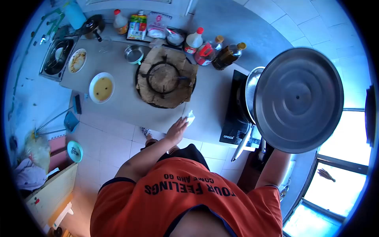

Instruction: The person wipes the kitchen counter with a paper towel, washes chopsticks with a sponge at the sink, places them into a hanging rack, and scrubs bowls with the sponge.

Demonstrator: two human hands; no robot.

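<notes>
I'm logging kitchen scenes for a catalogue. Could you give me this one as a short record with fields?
Left hand: holds a white cloth or tissue near the counter's front edge
Right hand: hidden behind a large round metal lid or pan
Counter, middle: brown-lined burner
Counter, left: bowl of yellow liquid; soiled dish
Counter, right: black cooktop, with a mesh strainer over it
Counter, back: bottles

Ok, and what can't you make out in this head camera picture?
All in the head view:
Right hand: hidden behind the round grey disc.
White scrap at the left hand: too small to tell paper from cloth.
Fine lettering on the colourful pouch: too small.
Dark object at far right: cut off by the black border.
</notes>
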